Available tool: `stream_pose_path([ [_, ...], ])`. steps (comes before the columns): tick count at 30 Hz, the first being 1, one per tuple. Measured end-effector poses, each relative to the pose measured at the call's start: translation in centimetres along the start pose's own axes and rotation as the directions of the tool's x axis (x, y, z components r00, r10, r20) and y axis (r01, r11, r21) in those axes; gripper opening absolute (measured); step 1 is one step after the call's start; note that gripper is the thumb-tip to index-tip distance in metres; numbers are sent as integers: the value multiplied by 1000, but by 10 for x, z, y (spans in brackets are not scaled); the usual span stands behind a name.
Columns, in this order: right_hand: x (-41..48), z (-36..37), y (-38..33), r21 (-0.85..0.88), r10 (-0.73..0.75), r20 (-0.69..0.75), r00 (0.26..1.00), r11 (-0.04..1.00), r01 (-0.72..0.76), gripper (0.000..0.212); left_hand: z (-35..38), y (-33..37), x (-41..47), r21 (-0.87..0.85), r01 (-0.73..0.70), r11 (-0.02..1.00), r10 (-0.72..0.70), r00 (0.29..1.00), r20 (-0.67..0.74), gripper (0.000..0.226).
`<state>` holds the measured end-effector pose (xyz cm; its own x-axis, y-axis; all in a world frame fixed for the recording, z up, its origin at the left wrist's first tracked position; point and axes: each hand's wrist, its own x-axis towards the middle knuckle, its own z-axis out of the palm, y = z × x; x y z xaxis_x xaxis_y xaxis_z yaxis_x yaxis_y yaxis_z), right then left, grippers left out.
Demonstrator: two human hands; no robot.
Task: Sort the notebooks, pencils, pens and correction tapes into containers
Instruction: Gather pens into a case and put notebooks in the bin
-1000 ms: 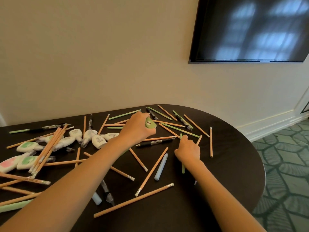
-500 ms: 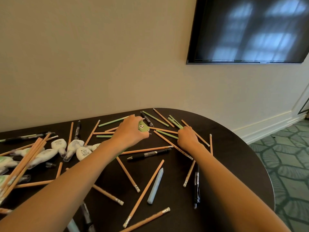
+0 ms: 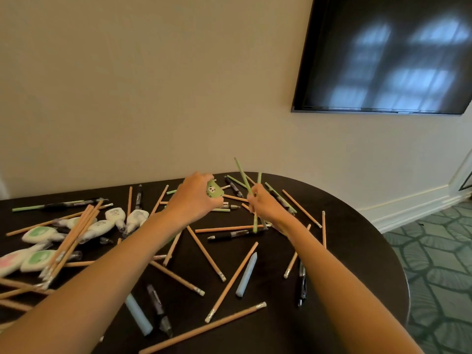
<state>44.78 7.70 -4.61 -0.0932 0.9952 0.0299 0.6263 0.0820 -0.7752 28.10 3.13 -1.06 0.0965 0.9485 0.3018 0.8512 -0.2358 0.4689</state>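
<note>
slim green pencils (image 3: 242, 175) splay, gripped in your right hand (image 3: 265, 206); align them so none drops, while your left hand (image 3: 194, 200) clutches the green panda-printed correction tape (image 3: 214, 192).

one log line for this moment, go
left hand: holds green correction tape | right hand: grips green pencils, near upright | table: pencils, pens scattered | containers: none in view

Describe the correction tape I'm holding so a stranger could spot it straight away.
Start at the dark oval table and go to its far edge. There the left hand grips a correction tape. It alone is green-bodied with a small panda face; the other tapes lie white-bodied at the table's left.
</note>
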Motion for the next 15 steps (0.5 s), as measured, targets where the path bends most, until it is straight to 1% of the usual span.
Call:
stream_pose_path([
  [1, -12, 5, -11, 135, -23, 52, 998, 991, 16, 25, -9, -5, -11, -6, 10, 1000, -11, 1000, -12, 58],
  [3, -27, 15, -24, 378, -99, 127, 987, 925, 45, 58, -22, -15, -28, -13, 20, 1000, -20, 999, -29, 56],
  [4, -34, 24, -31, 467, -125, 165, 978, 884, 35, 70, -30, -22, -38, -11, 32, 999, -32, 999, -43, 56],
  [5, -40, 33, -38, 522, -136, 193, 972, 853, 16, 75, -37, -28, -47, -11, 44, 999, -45, 998, -52, 55],
  [6, -51, 46, -48, 558, -139, 215, 967, 830, -4, 69, -46, -36, -60, -10, 64, 998, -65, 996, -61, 55],
  [8, -66, 69, -63, 595, -146, 229, 962, 804, -20, 40, -60, -50, -78, -2, 99, 995, -98, 992, -84, 54],
  [10, -80, 93, -76, 662, -169, 216, 962, 749, -18, 22, -74, -62, -97, 8, 114, 993, -113, 988, -101, 51],
  [12, -96, 117, -89, 705, -182, 148, 972, 708, 26, 16, -87, -74, -115, 24, 128, 992, -124, 985, -119, 52],
  [15, -116, 152, -105, 715, -222, 85, 971, 692, 95, 13, -101, -92, -136, 44, 151, 988, -144, 981, -132, 58],
])
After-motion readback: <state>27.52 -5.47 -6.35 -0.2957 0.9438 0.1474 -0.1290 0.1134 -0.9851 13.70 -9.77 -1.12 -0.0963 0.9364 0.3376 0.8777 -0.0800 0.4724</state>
